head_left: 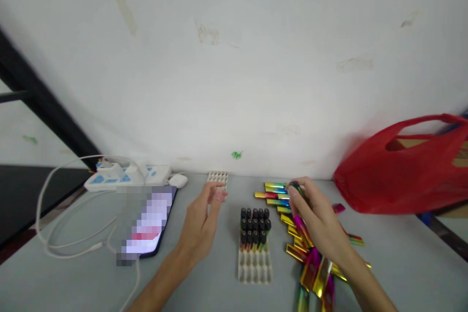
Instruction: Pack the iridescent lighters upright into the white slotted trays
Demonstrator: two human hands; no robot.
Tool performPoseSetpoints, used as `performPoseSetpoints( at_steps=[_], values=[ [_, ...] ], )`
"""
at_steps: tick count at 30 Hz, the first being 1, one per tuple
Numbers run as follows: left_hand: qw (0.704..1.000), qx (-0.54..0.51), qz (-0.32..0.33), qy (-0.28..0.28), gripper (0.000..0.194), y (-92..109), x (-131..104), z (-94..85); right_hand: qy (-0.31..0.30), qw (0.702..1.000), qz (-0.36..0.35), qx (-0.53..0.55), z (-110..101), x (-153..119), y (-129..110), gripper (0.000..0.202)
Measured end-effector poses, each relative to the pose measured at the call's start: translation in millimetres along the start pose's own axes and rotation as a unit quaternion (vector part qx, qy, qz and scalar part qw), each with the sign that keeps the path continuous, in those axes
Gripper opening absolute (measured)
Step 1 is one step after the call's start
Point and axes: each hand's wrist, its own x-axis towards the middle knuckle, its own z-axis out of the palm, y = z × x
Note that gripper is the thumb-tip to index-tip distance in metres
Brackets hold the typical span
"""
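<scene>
My left hand (pixel 202 219) hovers over the table with thumb and fingers apart and holds nothing. Beyond its fingertips lies a small white tray with holes (pixel 218 174). In the middle stands a white slotted tray (pixel 255 273), its far rows filled with several small black-capped tubes (pixel 255 224); its near rows are bare. My right hand (pixel 316 217) pinches a small black-capped tube (pixel 295 185), mostly hidden by the fingers. Under and around that hand spread several slim shiny rainbow-coloured pieces (pixel 311 265), some gold, some magenta; whether they are boxes or tubes I cannot tell.
At the left lie a phone (pixel 166 219) with a lit, partly blurred screen, a white power strip (pixel 127 178) with plugs, and a looped white cable (pixel 42 214). A red bag (pixel 398 170) stands at the right. Behind the table rises a white wall (pixel 234 83).
</scene>
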Motion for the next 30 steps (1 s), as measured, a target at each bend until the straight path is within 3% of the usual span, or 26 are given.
performPoseSetpoints(
  at_steps=[4, 8, 12, 15, 20, 30],
  values=[
    [0.999, -0.016, -0.008, -0.029, 0.043, -14, -10, 10.9, -0.029, 0.976, 0.074, 0.203, 8, -1, 21, 0.051],
    [0.998, -0.024, -0.014, -0.048, 0.047, -26, -14, 17.7, -0.063, 0.926, 0.147, 0.342, 17, -1, 36, 0.065],
    [0.997, -0.056, -0.033, -0.049, 0.06, -33, -14, 20.9, -0.114, 0.866, 0.168, 0.458, 25, -2, 31, 0.068],
    [0.996, -0.075, -0.046, -0.026, 0.069, -35, -10, 21.1, -0.14, 0.84, 0.199, 0.485, 29, -4, 24, 0.073],
    [0.991, -0.107, -0.08, -0.025, 0.071, -39, -3, 21.6, -0.161, 0.831, 0.228, 0.48, 36, -9, 19, 0.077],
    [0.992, -0.057, -0.07, -0.091, 0.043, -38, -5, 19.3, -0.138, 0.845, 0.257, 0.449, 43, -15, 15, 0.071]
  ],
)
